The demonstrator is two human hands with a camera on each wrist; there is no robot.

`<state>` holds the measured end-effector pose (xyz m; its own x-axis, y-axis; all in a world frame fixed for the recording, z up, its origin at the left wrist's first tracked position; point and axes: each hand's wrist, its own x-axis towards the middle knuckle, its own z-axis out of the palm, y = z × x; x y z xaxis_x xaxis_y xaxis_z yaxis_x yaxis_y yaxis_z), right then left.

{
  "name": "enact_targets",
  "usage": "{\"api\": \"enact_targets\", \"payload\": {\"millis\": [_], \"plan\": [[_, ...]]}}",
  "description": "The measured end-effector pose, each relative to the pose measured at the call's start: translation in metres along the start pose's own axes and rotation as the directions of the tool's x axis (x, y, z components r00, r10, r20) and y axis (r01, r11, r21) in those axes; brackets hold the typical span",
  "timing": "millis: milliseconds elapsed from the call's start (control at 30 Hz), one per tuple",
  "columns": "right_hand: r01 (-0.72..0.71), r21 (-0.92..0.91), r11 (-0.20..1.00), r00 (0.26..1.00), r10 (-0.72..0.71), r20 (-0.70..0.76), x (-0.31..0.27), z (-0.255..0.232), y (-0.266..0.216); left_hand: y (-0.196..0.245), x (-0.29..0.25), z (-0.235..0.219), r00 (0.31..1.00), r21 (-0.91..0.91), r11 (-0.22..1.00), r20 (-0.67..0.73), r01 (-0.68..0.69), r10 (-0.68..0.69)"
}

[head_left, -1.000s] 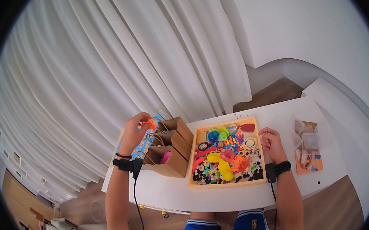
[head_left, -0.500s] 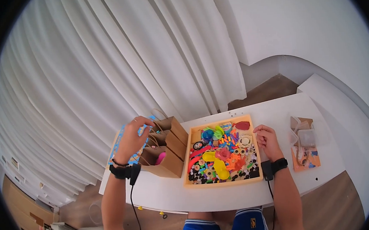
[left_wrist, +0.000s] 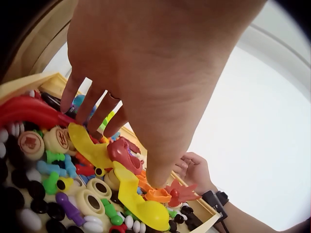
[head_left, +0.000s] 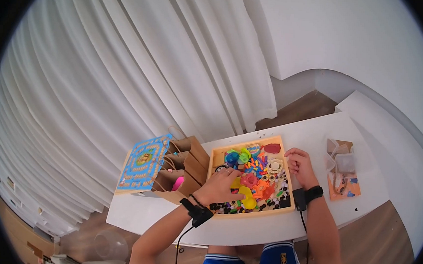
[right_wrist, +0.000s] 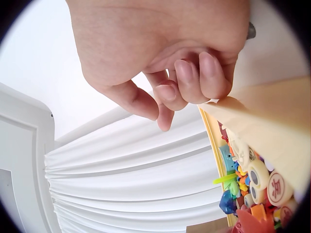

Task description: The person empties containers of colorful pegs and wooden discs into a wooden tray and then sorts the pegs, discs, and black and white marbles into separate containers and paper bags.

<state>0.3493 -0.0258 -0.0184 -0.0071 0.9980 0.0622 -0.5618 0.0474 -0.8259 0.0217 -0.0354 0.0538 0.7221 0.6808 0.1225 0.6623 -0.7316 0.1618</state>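
Note:
My left hand (head_left: 217, 186) reaches over the left part of a shallow wooden tray (head_left: 292, 199) full of small toy pieces. Its fingers are spread and point down, with nothing held. In the left wrist view, they hang close above two yellow scoop-shaped pieces (left_wrist: 145, 206), a dark pink piece (left_wrist: 125, 154) and an orange piece (left_wrist: 158, 195). A red curved piece (left_wrist: 29, 110) lies to the left. At the tray's right rim is my right hand (head_left: 301, 167), its fingers loosely curled and holding nothing. Chess discs (right_wrist: 277, 188) lie near that rim.
Brown paper bags (head_left: 195, 153) with handles stand left of the tray, one with a bright pink item (head_left: 178, 183) inside. A blue patterned board (head_left: 144, 161) is beyond them. Clear plastic boxes (head_left: 344, 162) and an orange card (head_left: 345, 186) lie on the right of the white table (head_left: 156, 221).
My left hand let go of an orange piece beside the bags, then moved right and down to the tray. The blue board is now uncovered. My right hand keeps its place at the rim.

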Motion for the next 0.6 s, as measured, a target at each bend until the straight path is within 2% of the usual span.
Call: {"api": "enact_targets", "payload": {"millis": [33, 100, 133, 200, 333, 400, 533, 600], "plan": [[0.002, -0.001, 1.0, 1.0, -0.002, -0.003, 0.0, 0.0, -0.001, 0.001, 0.005, 0.004, 1.0, -0.001, 1.0, 0.0, -0.004, 0.004], [-0.005, -0.005, 1.0, 1.0, 0.005, -0.004, -0.002, 0.002, -0.002, 0.005, 0.012, 0.011, 0.988, -0.068, 0.992, -0.121, -0.105, 0.096], [-0.007, -0.004, 1.0, 1.0, 0.007, -0.007, -0.003, 0.003, -0.003, 0.006, 0.016, 0.013, 0.988, -0.071, 0.992, -0.118, -0.105, 0.097], [0.0, -0.019, 1.0, 1.0, 0.0, -0.003, -0.004, 0.005, -0.005, 0.005, 0.023, 0.017, 0.999, -0.184, 0.981, 0.002, -0.052, 0.053], [-0.001, -0.014, 1.0, 1.0, 0.001, 0.003, -0.003, 0.004, -0.004, 0.005, 0.029, 0.024, 0.992, -0.143, 0.983, -0.081, -0.112, 0.101], [0.002, -0.012, 1.0, 1.0, -0.002, 0.01, -0.003, 0.003, -0.004, 0.005, 0.033, 0.023, 0.999, -0.262, 0.964, -0.007, -0.05, 0.05], [-0.005, -0.018, 1.0, 1.0, 0.005, 0.002, -0.003, 0.004, -0.004, 0.005, 0.034, 0.024, 0.998, -0.3, 0.954, 0.06, 0.015, 0.004], [0.005, -0.018, 1.0, 1.0, -0.005, 0.009, -0.003, 0.004, -0.004, 0.011, 0.036, 0.023, 0.982, -0.138, 0.979, -0.141, -0.148, 0.128]]}}
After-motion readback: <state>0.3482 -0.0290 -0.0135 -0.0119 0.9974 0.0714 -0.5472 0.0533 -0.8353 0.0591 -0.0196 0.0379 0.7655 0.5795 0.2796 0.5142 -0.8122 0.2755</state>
